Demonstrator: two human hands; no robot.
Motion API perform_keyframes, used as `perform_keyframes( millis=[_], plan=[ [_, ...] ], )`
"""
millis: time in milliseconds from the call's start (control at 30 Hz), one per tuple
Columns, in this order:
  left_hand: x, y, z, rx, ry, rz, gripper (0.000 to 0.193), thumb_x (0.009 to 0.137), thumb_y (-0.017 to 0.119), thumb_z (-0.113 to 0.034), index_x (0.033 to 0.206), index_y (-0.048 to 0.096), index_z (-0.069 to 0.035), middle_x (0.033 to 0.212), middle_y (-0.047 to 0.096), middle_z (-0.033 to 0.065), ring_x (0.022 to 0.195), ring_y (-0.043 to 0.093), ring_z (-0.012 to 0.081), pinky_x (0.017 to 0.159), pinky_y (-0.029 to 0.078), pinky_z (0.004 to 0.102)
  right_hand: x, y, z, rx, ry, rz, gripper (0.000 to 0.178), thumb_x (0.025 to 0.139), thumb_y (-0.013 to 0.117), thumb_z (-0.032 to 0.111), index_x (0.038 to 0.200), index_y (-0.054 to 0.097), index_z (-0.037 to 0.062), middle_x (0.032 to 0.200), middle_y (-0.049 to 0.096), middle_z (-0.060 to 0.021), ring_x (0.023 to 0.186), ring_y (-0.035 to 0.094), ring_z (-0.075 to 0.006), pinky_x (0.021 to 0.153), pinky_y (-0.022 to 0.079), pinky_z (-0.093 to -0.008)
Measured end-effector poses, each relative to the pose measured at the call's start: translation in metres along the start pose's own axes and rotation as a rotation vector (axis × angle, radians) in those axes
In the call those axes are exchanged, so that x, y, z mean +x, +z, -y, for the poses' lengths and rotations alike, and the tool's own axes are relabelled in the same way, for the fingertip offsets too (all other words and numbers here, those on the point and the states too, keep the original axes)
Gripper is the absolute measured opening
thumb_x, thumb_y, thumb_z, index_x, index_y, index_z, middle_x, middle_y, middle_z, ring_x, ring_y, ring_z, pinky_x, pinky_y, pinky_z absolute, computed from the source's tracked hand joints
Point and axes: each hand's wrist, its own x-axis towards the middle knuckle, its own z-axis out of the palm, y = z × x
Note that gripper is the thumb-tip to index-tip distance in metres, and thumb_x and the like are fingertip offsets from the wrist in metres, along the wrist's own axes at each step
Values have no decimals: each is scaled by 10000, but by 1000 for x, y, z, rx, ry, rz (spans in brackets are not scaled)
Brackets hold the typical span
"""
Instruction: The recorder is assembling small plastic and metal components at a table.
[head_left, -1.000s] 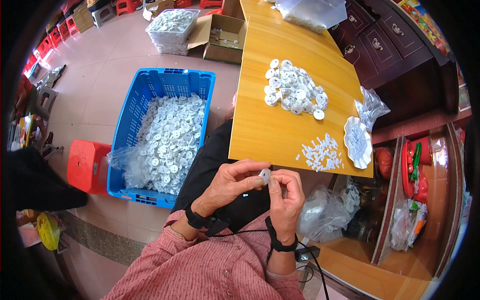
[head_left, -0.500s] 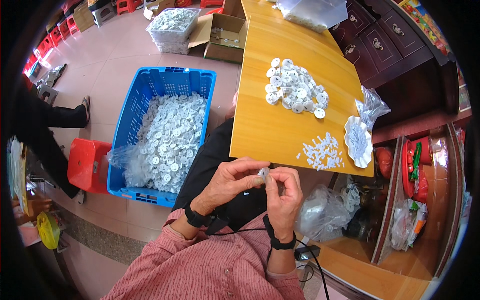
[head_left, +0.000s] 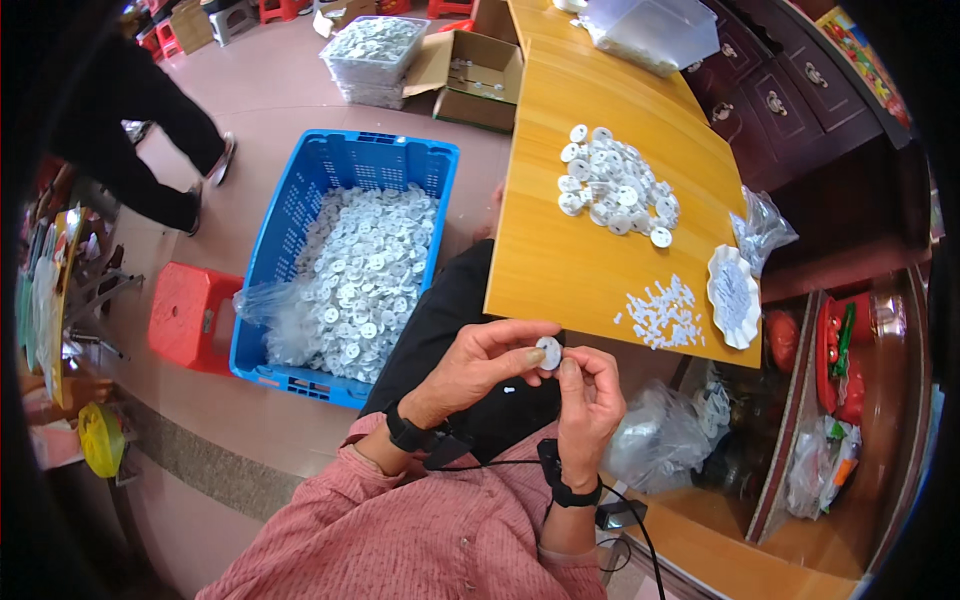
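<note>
A small round white plastic piece (head_left: 547, 353) is pinched at the table's near edge between my two hands. My left hand (head_left: 487, 362) grips it from the left with thumb and fingers. My right hand (head_left: 588, 400) closes on its right side with thumb and forefinger. Beyond them, on the yellow wooden table (head_left: 540, 250), lies a heap of similar round white pieces (head_left: 615, 180). Closer to me is a scatter of tiny white pegs (head_left: 662, 315). More such small parts fill a white wavy-edged dish (head_left: 748, 335). One loose peg (head_left: 509, 390) rests on my dark trousers.
Left of my legs stands a blue crate (head_left: 268, 240) full of round white pieces. A red stool (head_left: 185, 318) touches it. Clear plastic bags (head_left: 650, 435) hang under the table's right side. An open cardboard box (head_left: 480, 85) is behind. A person's dark-trousered legs (head_left: 150, 120) stand far left.
The round piece has been turned so its flat face shows. My view has shifted slightly left. The other person's legs have moved farther away on the left.
</note>
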Motion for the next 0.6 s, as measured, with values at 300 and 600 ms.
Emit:
perform_keyframes(
  millis=[300, 600],
  plan=[
    [-12, -45, -15, 58, 148, -446, 332, 974, 626, -91, 1287, 614, 19, 1039, 709, 105, 840, 689, 142, 726, 563, 249, -2, -20, -32, -376, -21, 71, 57, 923, 669, 24, 935, 651, -29, 924, 627, -87, 749, 608, -147, 678, 509, -277],
    [-30, -149, -5, 60, 200, -828, 361, 954, 677, -131, 1264, 602, 39, 975, 670, 90, 802, 694, 195, 693, 577, 273, -23, -29, -89, -640, -94, 340, 72, 849, 678, 34, 917, 701, 28, 925, 629, -151, 876, 639, -345, 763, 523, -423]
  ],
)
